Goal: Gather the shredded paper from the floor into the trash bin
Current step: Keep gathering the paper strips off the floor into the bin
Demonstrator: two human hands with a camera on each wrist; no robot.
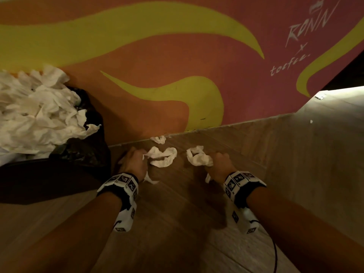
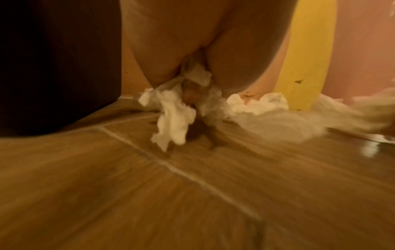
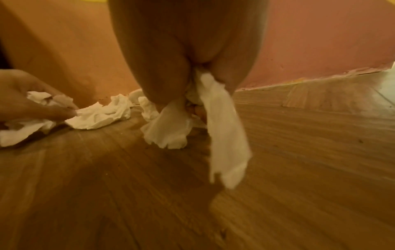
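paper [image 1: 162, 159] like this looks soft, thin and very light, so it should squash small in a fist and not break, but loose bits could slip out or float away. the best way to take it is to bunch a whole clump in the middle, not pull one thin end.

the left hand [image 1: 132, 161] is curled tight around a bunch of white paper low on the wooden floor [image 1: 177, 213], and a piece hangs down from its fist [image 2: 171, 121]. the right hand [image 1: 220, 164] is curled round another bunch [image 1: 199, 157], with a long strip [image 3: 224, 135] hanging from it. more paper lies on the floor between the two hands, and a small piece [image 1: 159, 139] sits right at the painted wall [image 1: 157, 56]. the trash bin [image 1: 82, 146], with its black bag, stands to the left, just beside the left hand, and is piled high with paper [image 1: 35, 113].
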